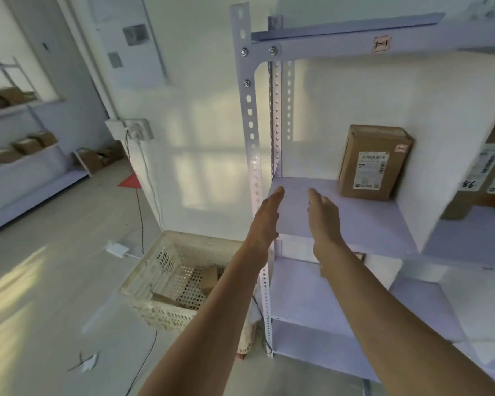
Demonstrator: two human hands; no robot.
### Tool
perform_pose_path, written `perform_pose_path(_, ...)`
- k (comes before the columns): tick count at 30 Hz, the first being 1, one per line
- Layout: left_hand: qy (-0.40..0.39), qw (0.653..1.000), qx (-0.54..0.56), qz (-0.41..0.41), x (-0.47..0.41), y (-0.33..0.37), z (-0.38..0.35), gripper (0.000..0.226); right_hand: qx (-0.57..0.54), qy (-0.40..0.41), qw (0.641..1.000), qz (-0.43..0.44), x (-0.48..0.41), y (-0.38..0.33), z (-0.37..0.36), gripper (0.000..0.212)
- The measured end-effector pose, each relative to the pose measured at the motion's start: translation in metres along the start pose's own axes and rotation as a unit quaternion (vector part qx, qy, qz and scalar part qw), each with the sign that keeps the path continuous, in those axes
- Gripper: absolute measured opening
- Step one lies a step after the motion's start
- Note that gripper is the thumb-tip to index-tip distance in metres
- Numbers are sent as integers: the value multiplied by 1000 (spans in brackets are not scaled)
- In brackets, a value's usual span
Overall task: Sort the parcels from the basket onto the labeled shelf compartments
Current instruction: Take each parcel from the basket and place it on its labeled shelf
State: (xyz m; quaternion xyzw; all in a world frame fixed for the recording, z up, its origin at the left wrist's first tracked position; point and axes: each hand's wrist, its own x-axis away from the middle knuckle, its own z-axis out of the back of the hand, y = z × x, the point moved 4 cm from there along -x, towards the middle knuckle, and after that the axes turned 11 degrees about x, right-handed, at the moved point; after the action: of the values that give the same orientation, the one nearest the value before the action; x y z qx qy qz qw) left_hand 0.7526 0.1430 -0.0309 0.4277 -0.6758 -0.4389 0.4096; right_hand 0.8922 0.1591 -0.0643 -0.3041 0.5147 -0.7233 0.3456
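Parcel [373,162] stands upright on shelf [363,221] (label blurred), basket [160,270] partly hidden.

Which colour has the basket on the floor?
The basket is cream-white with perforated walls; head view.

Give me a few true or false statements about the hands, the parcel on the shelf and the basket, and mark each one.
1. The left hand and the right hand are both empty, with straight fingers. True.
2. The cardboard parcel stands upright on the shelf board. True.
3. The right hand grips the cardboard parcel. False: the parcel stands apart from the hand, at the back of the shelf board.
4. Small parcels lie in the basket. True.
5. The basket sits on the shelf board. False: it stands on the floor, lower down and to the left.
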Motion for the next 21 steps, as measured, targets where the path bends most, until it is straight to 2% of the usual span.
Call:
perform_pose_path(6, 79, 997, 8, 13, 30, -8, 79, 60, 18, -105, 994, 21, 59, -6, -79, 35)
perform_pose_path(10, 109, 994, 0, 9, 33, -11, 137, 63, 26, -150, 988, 10, 82, -5, -132, 46)
perform_pose_path(14, 122, 992, -8, 20, 30, -12, 200, 66, 11, -164, 986, -24, 94, 0, -191, 52)
perform_pose_path(18, 121, 991, -22, 48, 21, -17, 267, 69, 2, -160, 984, -73, 99, 14, -250, 35)
perform_pose_path(21, 112, 991, -35, 71, 7, -22, 311, 69, 17, -139, 985, -98, 93, 31, -284, 44)
